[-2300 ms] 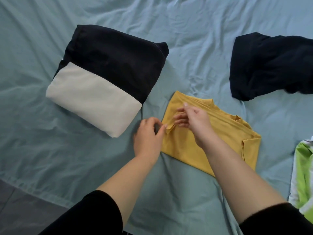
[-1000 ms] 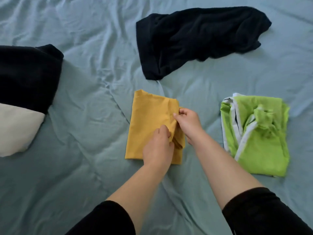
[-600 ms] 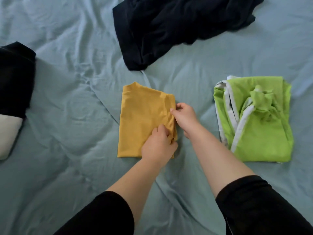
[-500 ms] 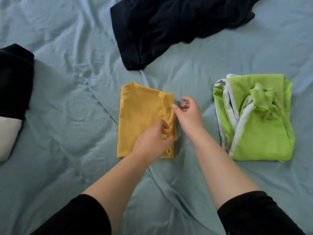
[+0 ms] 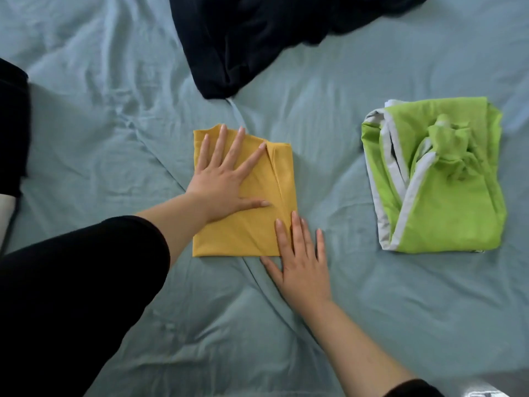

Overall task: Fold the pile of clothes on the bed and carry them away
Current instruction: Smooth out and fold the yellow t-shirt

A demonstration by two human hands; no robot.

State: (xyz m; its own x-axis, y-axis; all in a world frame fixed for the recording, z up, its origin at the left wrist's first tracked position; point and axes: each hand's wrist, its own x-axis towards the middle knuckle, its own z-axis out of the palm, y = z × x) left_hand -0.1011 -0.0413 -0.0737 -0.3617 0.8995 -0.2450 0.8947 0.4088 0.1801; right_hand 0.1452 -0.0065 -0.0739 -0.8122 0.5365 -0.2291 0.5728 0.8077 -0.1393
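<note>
A small folded yellow garment (image 5: 252, 233) lies in the middle of the bed. My left hand (image 5: 226, 179) rests flat on its upper left part, fingers spread. My right hand (image 5: 300, 262) lies flat at its lower right corner, fingertips on the cloth, palm on the sheet. To the right sits a folded bright green garment with white trim (image 5: 435, 179). An unfolded dark navy garment (image 5: 257, 38) sprawls at the top. At the left edge a folded black and white garment (image 5: 11, 133) shows only in part.
The wrinkled pale blue bedsheet (image 5: 114, 110) covers the whole bed. A grey strip beyond the bed's edge shows at the bottom right corner (image 5: 492, 388).
Both hands let go of the yellow garment's right edge and now press flat on it. The left hand moved up and left, the right hand down to the lower corner.
</note>
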